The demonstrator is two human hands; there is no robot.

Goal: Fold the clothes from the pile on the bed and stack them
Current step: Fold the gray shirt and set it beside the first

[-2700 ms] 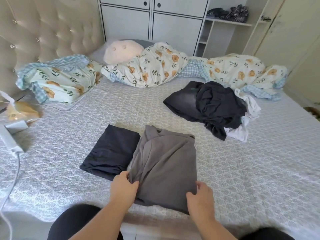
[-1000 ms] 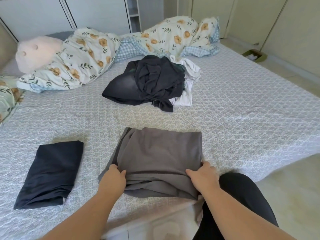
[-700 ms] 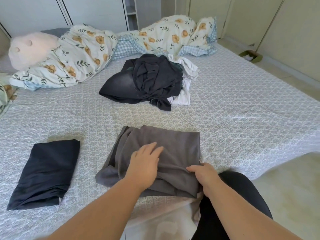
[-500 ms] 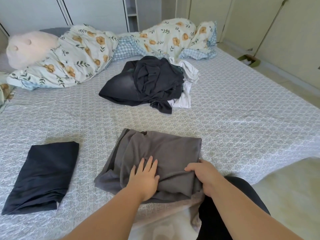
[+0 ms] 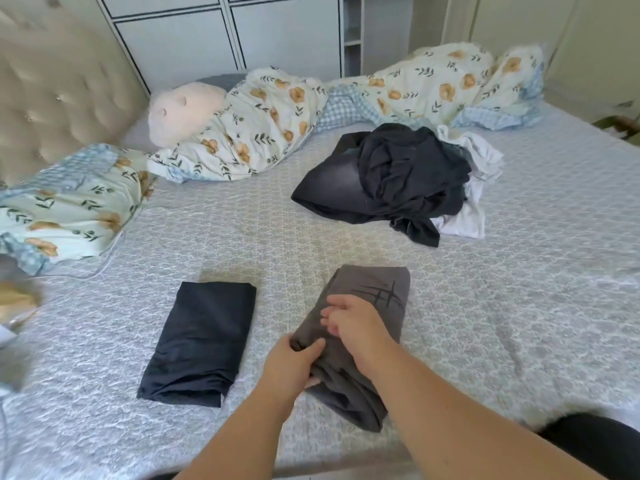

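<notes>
A grey garment [image 5: 375, 296] with a black scratch print lies folded into a narrow strip on the bed [image 5: 519, 323] in front of me. My left hand [image 5: 294, 365] grips its near left edge, thumb curled over the cloth. My right hand [image 5: 353, 323] rests on top of it with the fingers pointing left, loosely bent. Left of it lies a folded dark navy garment [image 5: 204, 337]. The pile of unfolded clothes [image 5: 398, 174], black and dark grey with a white piece at its right, sits farther back.
A floral duvet [image 5: 263, 123] runs along the far side of the bed, with a pink plush pillow [image 5: 183, 110] and a floral pillow [image 5: 69, 202] at the left. A tufted headboard [image 5: 59, 81] stands at the left. A thin cable [image 5: 104, 268] trails near the pillow.
The grey garment has been folded in half sideways, from a wide rectangle into a narrow strip with the print on top. My left hand moved to its near left edge; my right hand came on top.
</notes>
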